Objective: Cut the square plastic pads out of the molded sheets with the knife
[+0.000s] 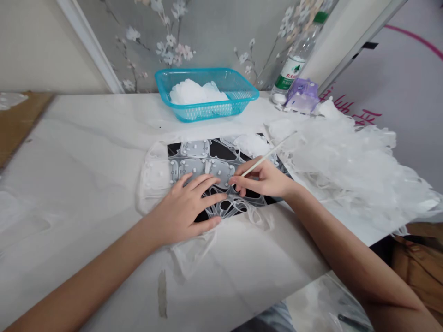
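A translucent molded sheet (194,167) with small raised shapes lies over a black mat (222,150) on the white marbled table. My left hand (187,206) rests on it with the fingers spread, holding nothing. Between the thumb and fingers of my right hand (258,177) is a thin pale stick (273,150), slanted up to the right, its lower tip on the sheet near my left fingertips. Loops of thin clear trimming (254,214) lie at the front of the mat. A small white pile (254,145) sits on the sheet's back right part.
A blue plastic basket (207,113) holding white pieces stands at the back. A water bottle (292,71) and a purple packet (302,96) are behind on the right. A large heap of clear scraps (349,161) covers the right side. Brown cardboard (20,117) lies far left.
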Motion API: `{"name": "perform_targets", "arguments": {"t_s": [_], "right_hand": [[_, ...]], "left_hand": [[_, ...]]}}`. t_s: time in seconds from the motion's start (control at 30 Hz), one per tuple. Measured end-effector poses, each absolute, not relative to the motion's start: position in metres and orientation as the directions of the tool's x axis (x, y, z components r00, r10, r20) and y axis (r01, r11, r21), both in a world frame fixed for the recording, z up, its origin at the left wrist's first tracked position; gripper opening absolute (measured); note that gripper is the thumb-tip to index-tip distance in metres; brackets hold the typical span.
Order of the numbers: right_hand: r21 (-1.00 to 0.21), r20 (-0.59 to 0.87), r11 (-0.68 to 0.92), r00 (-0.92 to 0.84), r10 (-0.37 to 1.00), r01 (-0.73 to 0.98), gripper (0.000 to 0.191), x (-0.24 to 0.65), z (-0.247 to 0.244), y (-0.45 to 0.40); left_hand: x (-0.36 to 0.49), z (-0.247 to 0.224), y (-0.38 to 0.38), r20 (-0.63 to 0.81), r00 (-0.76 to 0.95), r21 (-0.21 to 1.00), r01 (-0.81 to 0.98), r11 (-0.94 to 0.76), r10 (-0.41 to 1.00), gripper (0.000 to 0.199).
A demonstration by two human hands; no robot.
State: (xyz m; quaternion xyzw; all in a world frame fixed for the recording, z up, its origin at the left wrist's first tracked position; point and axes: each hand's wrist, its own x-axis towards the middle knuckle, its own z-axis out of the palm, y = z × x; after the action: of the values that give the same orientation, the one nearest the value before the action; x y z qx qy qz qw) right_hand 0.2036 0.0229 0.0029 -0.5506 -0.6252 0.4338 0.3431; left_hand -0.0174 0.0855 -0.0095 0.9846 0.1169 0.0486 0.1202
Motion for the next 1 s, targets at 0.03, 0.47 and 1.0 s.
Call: {"name": "perform_targets", "arguments": {"t_s": [0.03, 0.47, 1.0], "right_hand": [[-0.918, -0.048, 0.020, -0.162, 0.986, 0.396, 0.026, 0.2038, 0.0031, 0.0227], [-0.928, -0.042, 0.025, -0.170, 0.985, 0.373, 0.024, 0.2063, 0.0015, 0.0230], [-0.925, -0.055, 0.018, -0.180, 0.982, 0.379, 0.025, 0.2065, 0.0021, 0.0231]], "left_hand": [[-0.0172, -0.0093, 0.0855, 0.068, 0.968, 0.250, 0.218, -0.943, 0.242, 0.042], [-0.0180, -0.0100, 0.0847, 0.055, 0.969, 0.241, 0.222, -0.945, 0.241, 0.042], [-0.0176, -0.0107, 0.0856, 0.062, 0.968, 0.250, 0.220, -0.943, 0.242, 0.042]]}}
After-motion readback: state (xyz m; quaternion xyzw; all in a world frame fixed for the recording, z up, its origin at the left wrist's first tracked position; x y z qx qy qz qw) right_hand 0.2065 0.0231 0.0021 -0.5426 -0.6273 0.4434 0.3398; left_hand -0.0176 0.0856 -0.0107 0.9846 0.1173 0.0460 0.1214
